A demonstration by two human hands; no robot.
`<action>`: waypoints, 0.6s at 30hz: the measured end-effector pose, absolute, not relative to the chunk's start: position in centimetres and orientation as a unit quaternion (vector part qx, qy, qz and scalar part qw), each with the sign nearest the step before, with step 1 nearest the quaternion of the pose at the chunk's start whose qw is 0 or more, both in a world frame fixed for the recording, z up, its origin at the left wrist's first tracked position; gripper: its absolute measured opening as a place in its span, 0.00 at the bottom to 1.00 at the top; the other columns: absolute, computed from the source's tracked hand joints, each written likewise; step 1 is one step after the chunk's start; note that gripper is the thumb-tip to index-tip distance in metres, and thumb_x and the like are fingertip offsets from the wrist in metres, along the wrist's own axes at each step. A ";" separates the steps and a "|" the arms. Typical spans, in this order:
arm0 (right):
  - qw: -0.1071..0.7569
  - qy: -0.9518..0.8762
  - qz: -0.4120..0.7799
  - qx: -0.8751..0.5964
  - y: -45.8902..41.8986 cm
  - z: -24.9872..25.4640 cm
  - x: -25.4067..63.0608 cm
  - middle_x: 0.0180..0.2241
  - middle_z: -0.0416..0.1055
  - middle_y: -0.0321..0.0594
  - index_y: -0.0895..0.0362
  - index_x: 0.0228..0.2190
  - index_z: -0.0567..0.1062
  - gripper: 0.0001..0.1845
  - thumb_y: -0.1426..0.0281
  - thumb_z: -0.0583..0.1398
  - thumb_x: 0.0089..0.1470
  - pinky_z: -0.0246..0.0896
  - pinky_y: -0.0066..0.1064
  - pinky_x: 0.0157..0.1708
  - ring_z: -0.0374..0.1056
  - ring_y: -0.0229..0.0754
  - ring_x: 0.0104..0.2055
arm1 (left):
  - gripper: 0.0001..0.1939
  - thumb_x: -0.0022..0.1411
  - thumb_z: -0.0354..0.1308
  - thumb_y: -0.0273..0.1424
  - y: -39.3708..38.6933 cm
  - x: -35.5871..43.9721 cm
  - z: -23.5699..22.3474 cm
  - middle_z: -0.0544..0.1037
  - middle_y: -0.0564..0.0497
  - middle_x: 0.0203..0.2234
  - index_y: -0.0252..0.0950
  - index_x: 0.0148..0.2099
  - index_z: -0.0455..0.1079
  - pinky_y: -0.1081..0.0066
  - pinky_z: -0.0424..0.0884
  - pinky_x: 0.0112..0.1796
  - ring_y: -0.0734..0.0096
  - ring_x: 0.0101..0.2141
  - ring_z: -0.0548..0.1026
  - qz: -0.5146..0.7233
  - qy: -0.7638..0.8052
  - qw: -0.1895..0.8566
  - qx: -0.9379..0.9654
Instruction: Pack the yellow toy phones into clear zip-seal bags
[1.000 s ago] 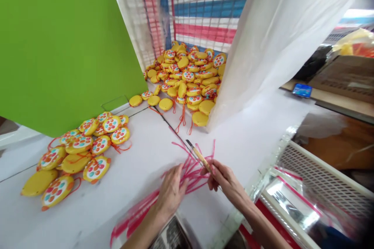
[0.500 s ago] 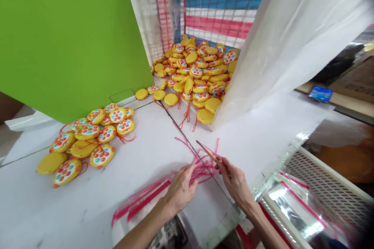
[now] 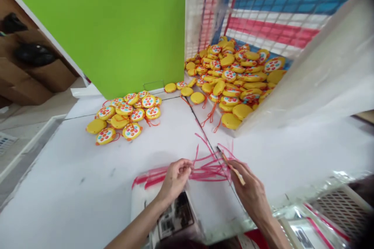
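Pink strips lie loose near table front edge, L hand pinching their ends over clear bag stack, R hand closed on thin stick, prob to separate one; yellow toys parked at back edge.

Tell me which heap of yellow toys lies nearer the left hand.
The small heap out on the white table, by the green board, is nearer the left hand; the big heap sits inside the mesh crate.
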State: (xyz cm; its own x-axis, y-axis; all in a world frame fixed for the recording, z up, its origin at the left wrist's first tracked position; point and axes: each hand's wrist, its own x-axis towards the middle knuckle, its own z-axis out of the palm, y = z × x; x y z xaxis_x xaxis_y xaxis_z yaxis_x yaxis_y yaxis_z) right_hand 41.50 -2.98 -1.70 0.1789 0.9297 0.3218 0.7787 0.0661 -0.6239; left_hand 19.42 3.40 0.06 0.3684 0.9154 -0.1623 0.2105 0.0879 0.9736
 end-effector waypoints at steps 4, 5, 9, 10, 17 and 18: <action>0.385 -0.677 0.145 -0.610 -1.5 1.0 38.5 0.50 0.68 0.45 0.54 0.47 0.71 0.18 0.70 0.48 0.58 0.58 0.41 0.53 0.63 0.46 0.53 | 0.09 0.56 0.53 0.30 4.6 20.6 -0.6 0.77 0.46 0.33 0.32 0.37 0.72 0.66 0.67 0.42 0.65 0.36 0.74 0.310 0.464 0.551 0.621; 0.378 -0.684 0.170 -0.600 -1.1 1.6 38.2 0.50 0.69 0.44 0.53 0.47 0.71 0.18 0.70 0.49 0.58 0.58 0.42 0.53 0.63 0.46 0.53 | 0.09 0.55 0.54 0.30 4.8 20.8 -0.5 0.78 0.47 0.32 0.32 0.37 0.72 0.66 0.68 0.41 0.65 0.36 0.74 0.304 0.454 0.554 0.628; 0.336 -0.683 0.333 -0.557 0.7 3.1 38.8 0.41 0.74 0.44 0.54 0.47 0.72 0.18 0.66 0.51 0.57 0.66 0.36 0.44 0.70 0.43 0.43 | 0.11 0.58 0.51 0.31 5.5 20.7 0.4 0.77 0.45 0.32 0.31 0.38 0.72 0.68 0.70 0.35 0.66 0.33 0.75 0.306 0.436 0.564 0.631; 0.331 -0.680 0.334 -0.563 1.2 3.0 39.0 0.41 0.74 0.44 0.55 0.46 0.72 0.17 0.66 0.52 0.57 0.66 0.36 0.44 0.70 0.44 0.43 | 0.11 0.58 0.50 0.30 5.6 20.5 0.6 0.77 0.44 0.34 0.31 0.40 0.71 0.68 0.70 0.36 0.66 0.35 0.75 0.320 0.446 0.553 0.627; 0.272 -0.706 0.291 -0.586 3.2 1.1 38.3 0.43 0.74 0.43 0.53 0.48 0.70 0.18 0.67 0.51 0.57 0.67 0.38 0.43 0.71 0.44 0.41 | 0.11 0.59 0.49 0.29 4.9 18.5 1.8 0.76 0.45 0.38 0.33 0.43 0.69 0.68 0.70 0.39 0.67 0.36 0.74 0.366 0.479 0.519 0.606; 0.270 -0.713 0.278 -0.584 3.6 1.0 37.9 0.44 0.73 0.44 0.53 0.48 0.70 0.18 0.68 0.51 0.57 0.66 0.39 0.44 0.71 0.44 0.42 | 0.10 0.57 0.51 0.28 4.6 18.2 1.8 0.76 0.45 0.37 0.34 0.41 0.70 0.69 0.69 0.40 0.67 0.36 0.74 0.366 0.481 0.518 0.605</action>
State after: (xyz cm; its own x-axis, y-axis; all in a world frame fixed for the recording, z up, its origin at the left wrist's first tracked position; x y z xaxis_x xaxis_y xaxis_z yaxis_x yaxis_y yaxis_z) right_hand 37.88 3.61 0.95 -0.1725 0.9831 0.0605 0.6827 0.1636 -0.7121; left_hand 18.21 4.58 1.83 0.2687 0.9617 -0.0549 0.2033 -0.0009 0.9791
